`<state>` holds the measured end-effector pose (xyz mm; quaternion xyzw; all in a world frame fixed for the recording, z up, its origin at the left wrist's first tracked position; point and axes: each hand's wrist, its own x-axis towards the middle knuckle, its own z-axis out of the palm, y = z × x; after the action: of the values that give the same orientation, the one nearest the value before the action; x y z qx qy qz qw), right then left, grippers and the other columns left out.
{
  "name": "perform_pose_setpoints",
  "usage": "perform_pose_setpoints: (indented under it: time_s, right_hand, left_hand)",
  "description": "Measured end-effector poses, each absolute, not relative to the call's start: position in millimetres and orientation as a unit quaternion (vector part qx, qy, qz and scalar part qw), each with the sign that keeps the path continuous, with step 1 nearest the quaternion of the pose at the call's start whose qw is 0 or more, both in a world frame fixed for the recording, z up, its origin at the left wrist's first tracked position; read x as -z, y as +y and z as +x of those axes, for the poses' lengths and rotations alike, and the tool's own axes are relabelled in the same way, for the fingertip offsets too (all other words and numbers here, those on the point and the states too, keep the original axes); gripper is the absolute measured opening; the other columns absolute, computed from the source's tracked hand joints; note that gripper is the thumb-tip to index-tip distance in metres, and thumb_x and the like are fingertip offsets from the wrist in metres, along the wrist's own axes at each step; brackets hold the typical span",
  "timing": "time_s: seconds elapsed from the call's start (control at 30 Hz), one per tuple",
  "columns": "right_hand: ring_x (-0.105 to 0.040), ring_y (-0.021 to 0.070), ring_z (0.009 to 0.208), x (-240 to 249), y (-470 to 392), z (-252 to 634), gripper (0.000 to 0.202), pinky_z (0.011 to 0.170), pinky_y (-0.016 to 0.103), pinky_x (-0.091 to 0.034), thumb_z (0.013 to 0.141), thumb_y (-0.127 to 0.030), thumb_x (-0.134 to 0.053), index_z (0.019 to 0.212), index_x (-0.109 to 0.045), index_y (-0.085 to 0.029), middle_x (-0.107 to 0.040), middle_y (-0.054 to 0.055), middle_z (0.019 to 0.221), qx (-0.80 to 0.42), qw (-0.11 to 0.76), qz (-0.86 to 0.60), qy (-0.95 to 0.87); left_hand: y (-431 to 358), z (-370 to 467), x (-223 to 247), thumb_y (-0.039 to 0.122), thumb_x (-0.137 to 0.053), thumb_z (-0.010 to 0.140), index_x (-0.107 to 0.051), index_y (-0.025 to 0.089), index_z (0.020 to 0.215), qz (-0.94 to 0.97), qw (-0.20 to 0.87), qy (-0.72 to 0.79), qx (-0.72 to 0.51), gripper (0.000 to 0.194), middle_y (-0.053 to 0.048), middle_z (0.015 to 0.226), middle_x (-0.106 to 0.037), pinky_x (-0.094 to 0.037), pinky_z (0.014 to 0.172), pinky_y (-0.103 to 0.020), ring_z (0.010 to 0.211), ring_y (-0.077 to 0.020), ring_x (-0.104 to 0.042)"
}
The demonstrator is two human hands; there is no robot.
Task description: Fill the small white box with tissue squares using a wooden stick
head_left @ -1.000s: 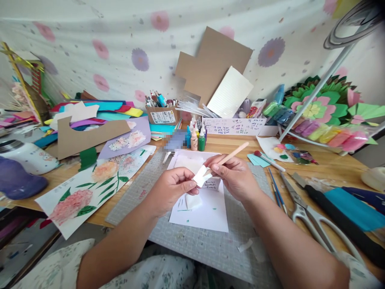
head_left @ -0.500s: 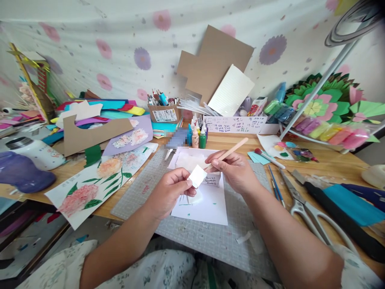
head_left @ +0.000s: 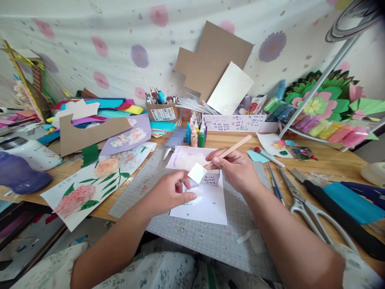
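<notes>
My right hand (head_left: pixel 236 170) pinches a wooden craft stick (head_left: pixel 237 145), which slants down to the left. At the stick's lower end is a small white square piece (head_left: pixel 197 173); whether it is stuck to the stick or held by hidden fingertips I cannot tell. My left hand (head_left: pixel 173 192) is just left of the square, thumb and fingers apart with nothing held, the fingers close to the square's edge. Below lies a white sheet (head_left: pixel 207 212) with green specks. Behind the hands stands a low white paper box (head_left: pixel 171 160) with whitish material inside and handwriting on its front.
A grey cutting mat (head_left: pixel 198 241) lies under the work. To the right are scissors (head_left: pixel 297 200), blue brushes (head_left: pixel 275 184) and a black-handled knife (head_left: pixel 339 216). Paint bottles (head_left: pixel 201 134) stand behind the box. At left lie a flower painting (head_left: pixel 105 180) and cardboard (head_left: pixel 90 136).
My left hand has let go of the white square, its thumb and fingers spreading apart. The square stays at the stick's end, and the right hand has barely moved.
</notes>
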<state>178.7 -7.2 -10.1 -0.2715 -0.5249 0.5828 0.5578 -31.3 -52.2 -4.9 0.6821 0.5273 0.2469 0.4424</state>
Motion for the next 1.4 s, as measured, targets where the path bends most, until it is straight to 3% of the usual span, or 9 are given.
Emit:
perform_pose_setpoints:
  time_s: [0.1, 0.2, 0.27, 0.53, 0.9, 1.4]
  right_hand:
    - [-0.071, 0.0128, 0.064, 11, -9, 179, 0.007, 0.065, 0.027, -0.058, 0.075, -0.03, -0.079, 0.075, -0.076, -0.024, -0.075, 0.0, 0.076, -0.561, 0.573, -0.257, -0.54]
    - [-0.069, 0.0139, 0.072, 10, -11, 180, 0.001, 0.071, 0.029, -0.056, 0.078, -0.026, -0.076, 0.078, -0.077, -0.026, -0.075, -0.001, 0.079, -0.514, 0.595, -0.244, -0.567]
    - [-0.068, 0.0149, 0.078, 8, -12, 180, 0.004, 0.075, 0.031, -0.054, 0.08, -0.023, -0.075, 0.08, -0.077, -0.027, -0.075, -0.001, 0.081, -0.489, 0.612, -0.227, -0.579]
    - [-0.069, 0.0172, 0.087, 6, -20, 176, 0.014, 0.081, 0.035, -0.055, 0.084, -0.018, -0.071, 0.087, -0.077, -0.03, -0.076, -0.001, 0.086, -0.44, 0.654, -0.179, -0.589]
    - [-0.071, 0.0187, 0.087, -4, -28, 174, 0.021, 0.08, 0.036, -0.056, 0.082, -0.007, -0.069, 0.092, -0.078, -0.023, -0.078, 0.002, 0.086, -0.367, 0.639, -0.196, -0.646]
    - [-0.072, 0.0179, 0.085, -6, -28, 173, 0.022, 0.079, 0.034, -0.057, 0.081, -0.005, -0.069, 0.09, -0.078, -0.023, -0.079, 0.003, 0.084, -0.351, 0.638, -0.208, -0.653]
  left_hand:
    - [-42, -24, -11, 0.04, -0.071, 0.073, -0.062, 0.017, 0.104, 0.629, 0.575, 0.408, -0.329, 0.039, -0.002, 0.09, -0.064, -0.048, 0.068, -0.028, 0.079, -0.0165, -0.059]
    - [-30, -12, -18, 0.037, -0.07, 0.078, -0.061, 0.015, 0.08, 0.6, 0.595, 0.393, -0.364, 0.024, 0.0, 0.072, -0.062, -0.047, 0.063, -0.025, 0.066, -0.0128, -0.058]
    - [-24, -6, -16, 0.033, -0.07, 0.081, -0.059, 0.015, 0.071, 0.592, 0.605, 0.369, -0.384, 0.024, 0.002, 0.061, -0.059, -0.043, 0.057, -0.023, 0.057, -0.01, -0.054]
    - [-24, -6, 3, 0.027, -0.064, 0.089, -0.061, 0.015, 0.076, 0.498, 0.703, 0.247, -0.443, 0.018, 0.001, 0.062, -0.063, -0.045, 0.059, -0.023, 0.055, -0.0089, -0.055]
    - [-30, -2, 2, 0.025, -0.061, 0.09, -0.058, 0.014, 0.074, 0.44, 0.749, 0.231, -0.439, 0.02, 0.001, 0.06, -0.063, -0.048, 0.062, -0.024, 0.053, -0.0082, -0.054]
    - [-30, 0, 2, 0.031, -0.067, 0.086, -0.057, 0.015, 0.075, 0.438, 0.744, 0.244, -0.441, 0.022, 0.001, 0.058, -0.061, -0.045, 0.061, -0.025, 0.052, -0.009, -0.051]
